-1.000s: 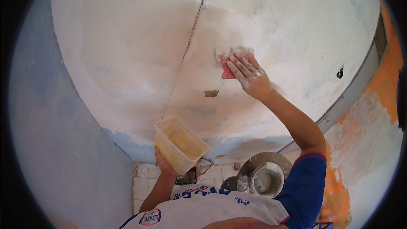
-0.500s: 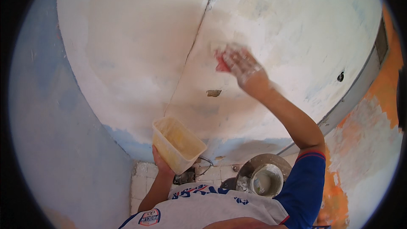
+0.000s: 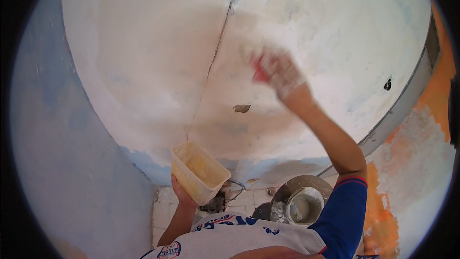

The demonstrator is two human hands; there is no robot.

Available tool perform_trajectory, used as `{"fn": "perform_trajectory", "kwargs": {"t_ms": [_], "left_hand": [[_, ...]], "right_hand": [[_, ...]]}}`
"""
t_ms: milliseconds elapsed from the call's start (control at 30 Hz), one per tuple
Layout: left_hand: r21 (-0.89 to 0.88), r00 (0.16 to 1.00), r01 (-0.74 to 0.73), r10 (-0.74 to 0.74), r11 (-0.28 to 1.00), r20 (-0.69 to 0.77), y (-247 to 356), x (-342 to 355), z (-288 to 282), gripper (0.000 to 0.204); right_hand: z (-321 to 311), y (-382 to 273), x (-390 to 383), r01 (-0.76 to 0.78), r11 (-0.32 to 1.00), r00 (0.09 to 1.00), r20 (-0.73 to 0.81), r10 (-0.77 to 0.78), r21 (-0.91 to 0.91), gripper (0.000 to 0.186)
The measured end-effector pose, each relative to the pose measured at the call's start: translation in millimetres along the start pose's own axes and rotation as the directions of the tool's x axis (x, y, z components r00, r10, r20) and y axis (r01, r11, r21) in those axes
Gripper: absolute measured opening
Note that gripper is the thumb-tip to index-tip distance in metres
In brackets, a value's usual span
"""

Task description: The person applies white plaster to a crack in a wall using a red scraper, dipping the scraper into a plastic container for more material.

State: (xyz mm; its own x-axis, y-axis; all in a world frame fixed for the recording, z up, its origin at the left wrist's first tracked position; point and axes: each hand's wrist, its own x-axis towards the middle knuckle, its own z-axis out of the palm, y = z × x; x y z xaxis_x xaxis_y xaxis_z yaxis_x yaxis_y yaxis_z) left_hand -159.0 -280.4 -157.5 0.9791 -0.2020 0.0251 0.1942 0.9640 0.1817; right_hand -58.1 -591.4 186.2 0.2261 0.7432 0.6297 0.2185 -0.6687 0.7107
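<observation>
My left hand grips a translucent rectangular plastic container with pale yellowish residue inside, held low in front of my body. My right hand, blurred by motion and smeared with white, holds a red pad or cloth at the white, patchy wall, right of a long thin crack. Whether the pad touches the surface is not clear in the blur. Below it is a small chipped hole in the wall.
A bluish wall is at the left, a patchy orange and grey wall at the right. Below, on white tiles, stand a round metal basin with a smaller pot and a dark cable or hose. A black fitting sits in the wall.
My right hand has shifted back and forth slightly on the wall with the red pad, now a little rightward of half a second ago. The container in my left hand has moved slightly down.
</observation>
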Motion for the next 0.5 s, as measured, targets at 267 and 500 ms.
{"fn": "perform_trajectory", "kwargs": {"t_ms": [267,500], "left_hand": [[0.021,0.996,0.086,-0.085,0.996,-0.009,-12.6,2.4,-9.0,0.075],[0.025,0.999,0.043,-0.042,0.999,-0.034,-1.6,-3.5,-5.0,0.072]], "right_hand": [[18.2,82.9,32.9,-0.162,0.977,0.982,-0.125,0.144,-0.140,0.055],[-5.6,44.0,28.9,-0.216,0.974,0.958,-0.177,0.224,0.066,0.061]]}}
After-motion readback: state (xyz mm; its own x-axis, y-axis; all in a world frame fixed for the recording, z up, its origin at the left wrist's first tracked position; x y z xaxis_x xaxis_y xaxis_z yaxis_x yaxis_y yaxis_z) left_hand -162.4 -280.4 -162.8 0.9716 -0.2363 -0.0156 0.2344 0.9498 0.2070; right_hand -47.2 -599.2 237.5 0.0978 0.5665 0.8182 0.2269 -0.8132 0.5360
